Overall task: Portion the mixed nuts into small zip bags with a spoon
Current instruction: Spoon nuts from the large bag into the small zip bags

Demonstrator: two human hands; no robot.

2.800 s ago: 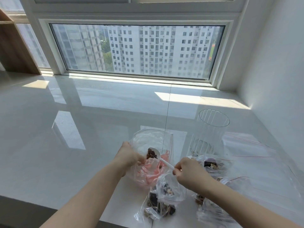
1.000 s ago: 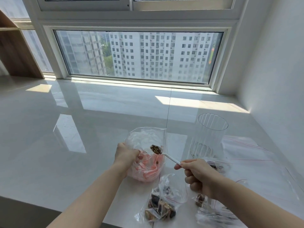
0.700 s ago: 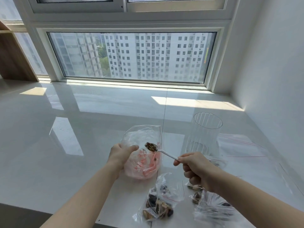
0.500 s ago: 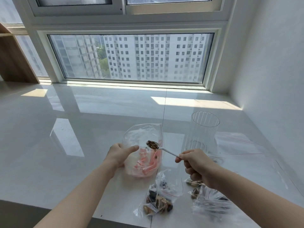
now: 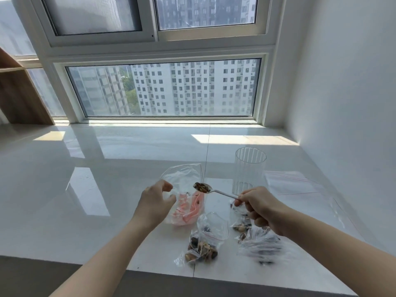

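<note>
A right hand pinches a white spoon heaped with nuts beside an open bag; the left hand curls at its edge, contact unclear. Filled bags lie nearer, one blurred behind the right wrist.

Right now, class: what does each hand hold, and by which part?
The right hand pinches the spoon by its handle's end. The left hand curls beside the large bag; whether it grips it cannot be told.
</note>
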